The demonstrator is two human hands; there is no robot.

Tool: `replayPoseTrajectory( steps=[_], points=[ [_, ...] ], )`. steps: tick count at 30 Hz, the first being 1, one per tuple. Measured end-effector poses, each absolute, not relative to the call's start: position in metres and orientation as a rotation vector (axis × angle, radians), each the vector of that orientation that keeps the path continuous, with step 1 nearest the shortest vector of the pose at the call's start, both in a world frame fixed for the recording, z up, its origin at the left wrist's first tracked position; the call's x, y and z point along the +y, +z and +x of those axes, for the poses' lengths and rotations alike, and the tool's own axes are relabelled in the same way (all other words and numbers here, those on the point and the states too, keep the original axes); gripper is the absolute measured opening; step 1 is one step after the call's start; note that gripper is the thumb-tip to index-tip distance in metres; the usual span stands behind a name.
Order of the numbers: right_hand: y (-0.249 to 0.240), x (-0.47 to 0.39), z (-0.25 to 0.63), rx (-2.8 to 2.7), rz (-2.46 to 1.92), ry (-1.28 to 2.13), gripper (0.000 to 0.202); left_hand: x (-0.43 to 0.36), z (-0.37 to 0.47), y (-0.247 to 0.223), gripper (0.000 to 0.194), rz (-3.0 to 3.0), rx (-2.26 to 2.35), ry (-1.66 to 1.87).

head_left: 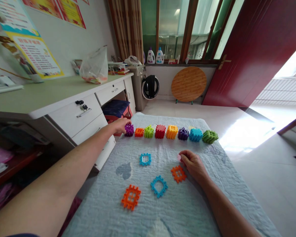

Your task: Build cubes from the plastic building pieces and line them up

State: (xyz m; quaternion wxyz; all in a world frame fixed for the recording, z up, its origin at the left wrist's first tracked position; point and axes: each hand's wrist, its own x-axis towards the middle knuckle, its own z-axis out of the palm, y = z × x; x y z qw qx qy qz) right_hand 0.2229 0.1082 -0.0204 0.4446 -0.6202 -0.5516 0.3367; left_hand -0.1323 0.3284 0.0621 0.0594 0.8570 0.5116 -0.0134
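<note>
At the far left end of a row of coloured interlocking plastic blocks, my left hand [121, 126] has its fingers closed around the purple stack [129, 130]. My right hand [192, 163] hovers low over the right middle of the cloth, thumb and fingers pinched together. A pinkish bit shows at its fingertips, too small to name. Just below those fingers lies an orange square piece [178, 174]. Another orange piece [131, 197] rests nearer to me. Two blue pieces lie flat too: a blue frame [159, 186] and a blue piece with a white grid centre [145, 159].
The row continues rightward with orange [139, 132], lime [149, 131], red [160, 131], yellow [172, 132], dark purple [183, 133], blue [195, 135] and green [210, 137] stacks. A pale blue quilted cloth [108, 204] covers the table. A white desk [76, 115] stands left.
</note>
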Motion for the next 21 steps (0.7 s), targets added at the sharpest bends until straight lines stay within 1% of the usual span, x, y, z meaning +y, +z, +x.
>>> replayPoseTrajectory(
  steps=[3, 8, 13, 17, 21],
  points=[
    [-0.021, 0.108, 0.223, -1.363, -1.524, 0.834, 0.022, 0.333, -0.131, 0.059, 0.061, 2.553, 1.561, -0.073],
    [-0.019, 0.107, 0.222, -1.353, -1.530, 0.843, 0.021, 0.337, -0.131, 0.051, 0.079, 2.494, 1.558, -0.096],
    [-0.020, 0.107, 0.223, -1.363, -1.540, 0.845, 0.020, 0.336, -0.129, 0.049, 0.079, 2.473, 1.553, -0.099],
    [-0.021, 0.108, 0.223, -1.376, -1.539, 0.840, 0.019, 0.329, -0.126, 0.051, 0.084, 2.498, 1.558, -0.072],
    [-0.021, 0.108, 0.224, -1.383, -1.541, 0.837, 0.019, 0.323, -0.124, 0.052, 0.085, 2.560, 1.547, -0.077]
  ],
)
